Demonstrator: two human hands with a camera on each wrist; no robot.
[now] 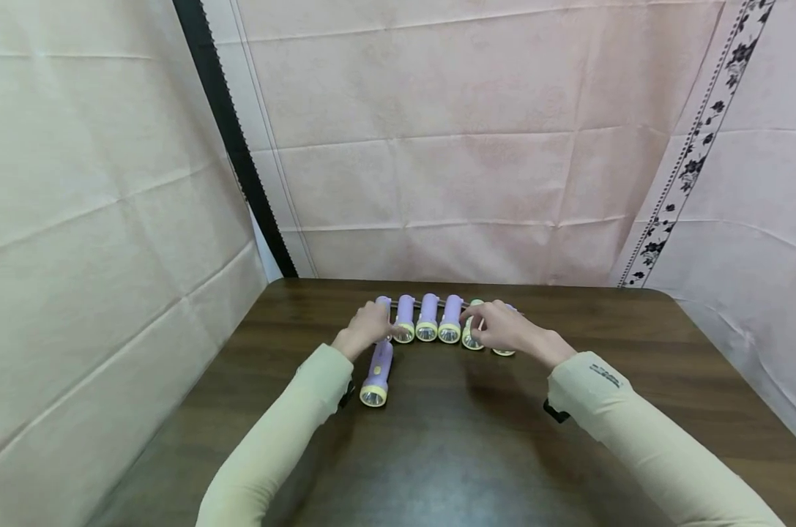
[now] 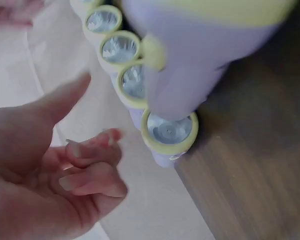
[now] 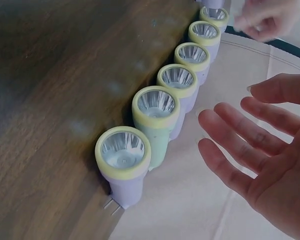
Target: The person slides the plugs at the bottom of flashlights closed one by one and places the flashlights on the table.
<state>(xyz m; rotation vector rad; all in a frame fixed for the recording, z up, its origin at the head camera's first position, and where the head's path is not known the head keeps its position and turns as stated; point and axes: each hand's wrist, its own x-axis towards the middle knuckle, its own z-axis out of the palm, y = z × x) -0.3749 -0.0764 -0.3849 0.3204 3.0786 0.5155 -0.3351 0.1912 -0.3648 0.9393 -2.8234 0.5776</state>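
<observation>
Several small flashlights, mostly lilac with yellow rims, lie side by side in a row at the far part of the table; a lilac flashlight [image 1: 428, 316] is mid-row. My left hand [image 1: 369, 326] is by the row's left end, thumb stretched out and fingers loosely bent around nothing. Closer to me lies a separate lilac flashlight [image 1: 377, 372], looming large in the left wrist view. Over the right end hovers my right hand [image 1: 503, 327], fingers spread and slightly bent, holding nothing. Beside it are a pale green flashlight [image 3: 155, 142] and the end lilac flashlight [image 3: 125, 185], with two metal prongs showing.
The dark wooden table [image 1: 430, 454] ends just behind the row. Pale cloth [image 1: 424, 183] hangs behind it, with another cloth [image 1: 94, 241] along the left side.
</observation>
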